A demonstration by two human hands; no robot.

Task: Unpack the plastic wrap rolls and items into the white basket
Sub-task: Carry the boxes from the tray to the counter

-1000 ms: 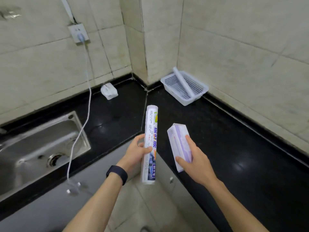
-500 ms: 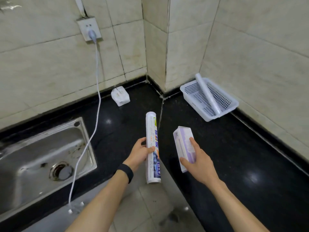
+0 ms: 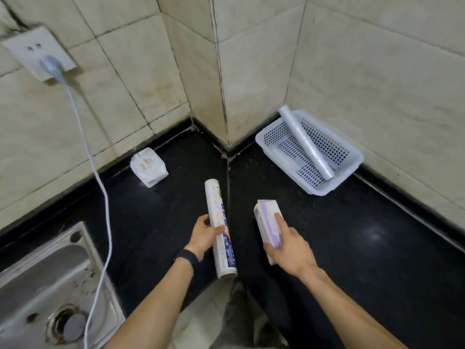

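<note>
My left hand (image 3: 204, 235) grips a long printed plastic wrap roll (image 3: 219, 225) around its middle, holding it nearly upright above the black counter. My right hand (image 3: 289, 245) holds a small white and purple box (image 3: 267, 224), fingers wrapped round its lower half. The white perforated basket (image 3: 349, 163) stands in the far right corner against the tiled wall. A bare clear plastic wrap roll (image 3: 304, 142) lies diagonally inside it, one end resting on the rim.
A small white packet (image 3: 149, 167) lies on the counter by the back wall. A steel sink (image 3: 47, 285) is at the lower left. A white cable (image 3: 100, 187) hangs from a wall socket (image 3: 37, 52) down past the sink.
Both hands with the roll and box have moved forward over the counter, closer to the corner. The view has tilted down and nearer; the basket now appears larger.
</note>
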